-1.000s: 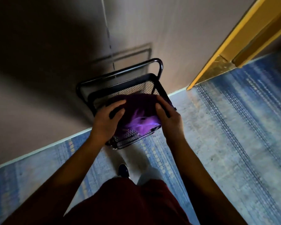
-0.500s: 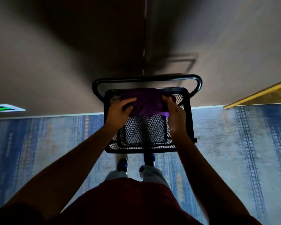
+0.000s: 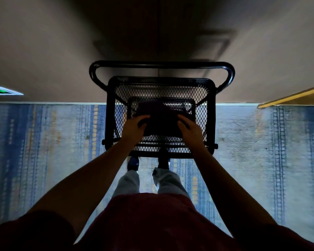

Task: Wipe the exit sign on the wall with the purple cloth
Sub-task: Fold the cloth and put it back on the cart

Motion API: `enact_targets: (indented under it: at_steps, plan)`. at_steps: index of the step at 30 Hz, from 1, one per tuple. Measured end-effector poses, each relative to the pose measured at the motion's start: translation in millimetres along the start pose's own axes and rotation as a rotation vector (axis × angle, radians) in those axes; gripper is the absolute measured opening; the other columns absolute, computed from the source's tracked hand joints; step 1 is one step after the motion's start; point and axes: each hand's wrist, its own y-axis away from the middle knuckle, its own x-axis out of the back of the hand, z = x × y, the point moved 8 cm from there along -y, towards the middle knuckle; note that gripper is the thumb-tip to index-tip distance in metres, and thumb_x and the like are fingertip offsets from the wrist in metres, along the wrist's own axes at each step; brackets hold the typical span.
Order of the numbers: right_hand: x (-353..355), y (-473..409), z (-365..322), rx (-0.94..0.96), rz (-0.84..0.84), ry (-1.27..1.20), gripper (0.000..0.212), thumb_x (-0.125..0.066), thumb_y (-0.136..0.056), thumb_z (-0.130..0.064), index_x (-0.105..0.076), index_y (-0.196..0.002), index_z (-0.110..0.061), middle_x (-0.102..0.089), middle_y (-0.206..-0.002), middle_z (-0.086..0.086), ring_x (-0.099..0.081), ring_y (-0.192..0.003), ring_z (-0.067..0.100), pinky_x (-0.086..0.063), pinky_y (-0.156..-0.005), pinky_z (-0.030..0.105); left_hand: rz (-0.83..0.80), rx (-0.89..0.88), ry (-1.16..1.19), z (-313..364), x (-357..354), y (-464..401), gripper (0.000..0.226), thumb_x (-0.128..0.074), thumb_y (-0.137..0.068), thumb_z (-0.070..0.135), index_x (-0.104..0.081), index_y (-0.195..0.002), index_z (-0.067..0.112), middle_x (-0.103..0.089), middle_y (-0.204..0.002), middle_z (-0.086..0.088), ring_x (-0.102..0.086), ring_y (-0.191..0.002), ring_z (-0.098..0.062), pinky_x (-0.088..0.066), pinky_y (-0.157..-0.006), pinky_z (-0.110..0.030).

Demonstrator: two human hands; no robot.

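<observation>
The purple cloth (image 3: 161, 116) looks almost black in the dim light and lies over the mesh of a black wire cart (image 3: 211, 113). My left hand (image 3: 134, 129) grips its left edge and my right hand (image 3: 190, 130) grips its right edge, both with curled fingers. The exit sign (image 3: 2, 90), a lit white panel with green marks, sits low on the wall at the far left, well away from both hands.
The cart's black tube handle (image 3: 161, 64) is on the wall side. Blue and grey patterned carpet (image 3: 43, 142) covers the floor. A yellow door frame (image 3: 294, 97) meets the floor at the right. My feet (image 3: 133, 163) stand just behind the cart.
The view has swung to face the cart squarely and the exit sign has come into sight at the left. Both hands have drawn the cloth toward me, from the cart's far edge toward its middle.
</observation>
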Motion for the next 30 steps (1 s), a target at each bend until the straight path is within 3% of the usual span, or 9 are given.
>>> enact_targets:
  at_steps: [5,10,13,17,24,30]
  plan:
    - [-9.9,-5.6,3.9,0.044,-0.066,0.222,0.060,-0.064,-0.099,-0.016,-0.044,-0.154,-0.025,-0.056,-0.146,0.012,-0.055,-0.132,0.028,-0.043,-0.105,0.033,0.031,-0.044,-0.044,7.6,2.7,-6.0,0.038,-0.065,-0.097,0.010,-0.067,-0.134,0.020,-0.068,-0.134,-0.012,-0.066,-0.121,-0.029,-0.051,-0.101,-0.031]
    - [-11.0,-4.5,2.9,0.061,-0.079,0.266,0.066,-0.065,-0.097,-0.017,-0.039,-0.157,-0.025,-0.053,-0.148,0.014,-0.052,-0.134,0.032,-0.041,-0.106,0.035,0.089,-0.066,-0.100,9.0,7.7,-4.4,0.046,-0.066,-0.097,0.019,-0.059,-0.142,0.023,-0.061,-0.142,-0.013,-0.054,-0.132,-0.033,-0.046,-0.111,-0.042]
    - [-12.5,-1.8,-1.1,0.067,-0.066,0.250,0.068,-0.065,-0.097,-0.018,-0.036,-0.158,-0.023,-0.053,-0.148,0.014,-0.051,-0.135,0.031,-0.044,-0.109,0.042,0.085,-0.087,-0.178,8.6,5.6,-2.1,0.057,-0.069,-0.095,0.026,-0.051,-0.149,0.025,-0.053,-0.148,-0.013,-0.044,-0.139,-0.033,-0.035,-0.113,-0.038]
    - [-15.4,-2.1,-1.1,0.021,-0.064,0.293,0.068,-0.065,-0.097,-0.020,-0.036,-0.158,-0.018,-0.049,-0.150,0.018,-0.049,-0.136,0.034,-0.043,-0.113,0.047,0.009,-0.090,-0.298,3.1,4.6,-6.3,0.066,-0.071,-0.092,0.030,-0.046,-0.153,0.021,-0.039,-0.159,-0.015,-0.038,-0.145,-0.037,-0.037,-0.119,-0.050]
    - [-17.0,2.5,-0.3,-0.076,-0.043,0.238,0.064,-0.064,-0.097,-0.023,-0.039,-0.156,-0.018,-0.056,-0.145,0.012,-0.058,-0.128,0.030,-0.050,-0.106,0.050,-0.105,-0.077,-0.399,-7.9,19.8,-12.0,0.067,-0.069,-0.092,0.030,-0.042,-0.154,0.027,-0.024,-0.167,-0.014,-0.031,-0.149,-0.040,-0.039,-0.117,-0.055]
    - [-7.2,30.0,0.6,-0.116,0.208,0.200,0.060,-0.065,-0.094,-0.020,-0.048,-0.150,-0.012,-0.056,-0.142,0.014,-0.056,-0.128,0.031,-0.048,-0.106,0.047,-0.051,-0.191,-0.345,2.8,41.8,-8.2,0.065,-0.070,-0.090,0.025,-0.048,-0.151,0.018,-0.029,-0.164,-0.017,-0.037,-0.147,-0.040,-0.040,-0.117,-0.051]
